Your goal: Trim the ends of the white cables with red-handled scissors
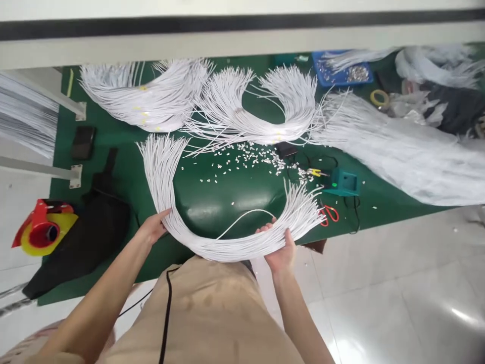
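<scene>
A thick bundle of white wires curves in a U along the near edge of the green table. My left hand grips the bundle's left side, its fingers partly hidden beneath the wires. Around the right part, my right hand is wrapped from below, thumb and fingertips showing on either side. One loose wire arcs above the bundle. Small white pieces lie scattered on the table beyond it.
More white wire bundles lie at the back. To the right are a teal device, red-handled scissors and a blue tray. A red tape dispenser and black cloth are at left.
</scene>
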Demonstrator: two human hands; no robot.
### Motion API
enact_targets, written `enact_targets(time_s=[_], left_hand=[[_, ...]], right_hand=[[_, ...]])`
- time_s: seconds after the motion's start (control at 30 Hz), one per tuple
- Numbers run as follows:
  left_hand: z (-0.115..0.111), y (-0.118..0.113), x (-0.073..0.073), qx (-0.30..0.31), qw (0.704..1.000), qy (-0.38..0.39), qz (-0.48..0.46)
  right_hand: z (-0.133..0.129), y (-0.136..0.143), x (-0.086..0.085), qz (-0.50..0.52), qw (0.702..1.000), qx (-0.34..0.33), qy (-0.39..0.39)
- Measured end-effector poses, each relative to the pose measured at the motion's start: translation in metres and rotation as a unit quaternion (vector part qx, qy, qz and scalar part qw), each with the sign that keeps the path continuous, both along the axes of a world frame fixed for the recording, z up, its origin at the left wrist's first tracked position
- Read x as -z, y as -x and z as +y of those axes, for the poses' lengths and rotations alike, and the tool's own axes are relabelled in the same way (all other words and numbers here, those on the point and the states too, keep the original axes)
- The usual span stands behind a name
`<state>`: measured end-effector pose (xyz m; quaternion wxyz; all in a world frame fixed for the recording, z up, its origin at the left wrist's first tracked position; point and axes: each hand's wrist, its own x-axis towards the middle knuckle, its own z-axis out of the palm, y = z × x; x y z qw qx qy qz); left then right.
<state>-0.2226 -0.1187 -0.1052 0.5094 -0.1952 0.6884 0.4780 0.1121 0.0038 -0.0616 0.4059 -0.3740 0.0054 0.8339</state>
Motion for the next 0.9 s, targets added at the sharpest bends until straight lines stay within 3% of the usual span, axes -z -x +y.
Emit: enact_targets(time_s=[0.1,0.17,0.27,0.37,0.43,0.53,0.67,0.77,0.83,0.9], left_hand=[[0.003,0.004,-0.013,0.045,0.999,0.004,0.013],[0.009,0.002,-0.02,0.114,0.992,-0.001,0.057],[0.024,-0.009,-0.018,0.205,0.947,0.017,0.249],[0.054,-0.026,0.002,0.279,0.868,-0.044,0.408],[0.081,-0.033,0.022,0.387,0.824,-0.097,0.401],[0.122,-0.03,0.055,0.395,0.771,0.023,0.499],[0.163,-0.024,0.094,0.343,0.733,0.161,0.565],[0.191,-0.045,0.112,0.312,0.717,0.201,0.59],[0.213,-0.071,0.119,0.316,0.714,0.172,0.601],[0.236,-0.098,0.12,0.371,0.704,0.071,0.601]], right_hand=[[0.024,-0.005,-0.003,0.031,1.0,0.004,0.002],[0.043,-0.008,-0.005,0.034,0.999,0.001,-0.018],[0.063,-0.012,-0.002,0.008,0.999,-0.007,-0.039],[0.068,-0.013,0.009,-0.017,0.999,-0.029,-0.042],[0.065,-0.014,0.016,-0.017,0.999,-0.038,-0.032],[0.057,-0.016,0.024,-0.007,0.999,-0.044,-0.015],[0.047,-0.025,0.034,0.009,0.999,-0.046,-0.008],[0.045,-0.032,0.043,0.016,0.999,-0.044,-0.002],[0.046,-0.035,0.051,0.017,0.999,-0.04,0.008],[0.05,-0.036,0.059,0.016,0.999,-0.038,0.017]])
